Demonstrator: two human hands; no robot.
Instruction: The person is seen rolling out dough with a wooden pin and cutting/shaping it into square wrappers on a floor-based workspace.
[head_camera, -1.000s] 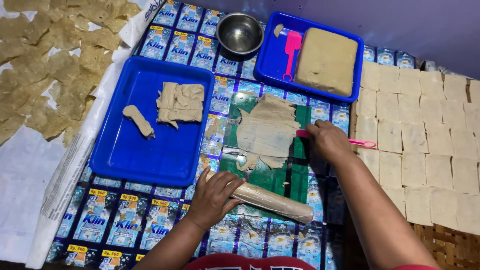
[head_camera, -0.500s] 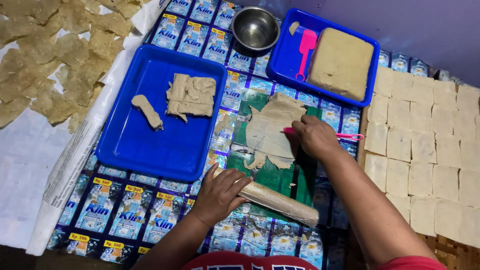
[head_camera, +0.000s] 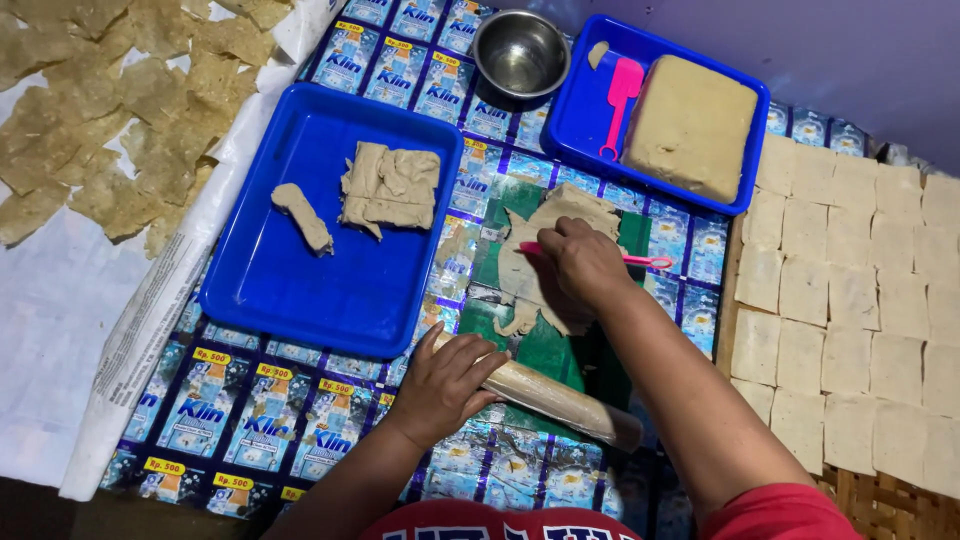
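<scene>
Printed mat (head_camera: 300, 420): left hand (head_camera: 445, 385) fingers rest on rolling pin (head_camera: 550, 395); right hand (head_camera: 585, 262) grips pink tool (head_camera: 645, 261) over dough sheet (head_camera: 545, 255).

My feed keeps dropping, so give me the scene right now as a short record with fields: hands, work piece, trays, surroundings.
left hand: left hand rests on the rolling pin, which lies on the mat
right hand: right hand holds a thin pink tool over the flat dough sheet
near tray: large blue tray with a dough pile and a small dough piece
far tray: small blue tray with a dough block and a pink spatula
bowl: metal bowl, looks empty
right side: cut dough squares in rows
</scene>
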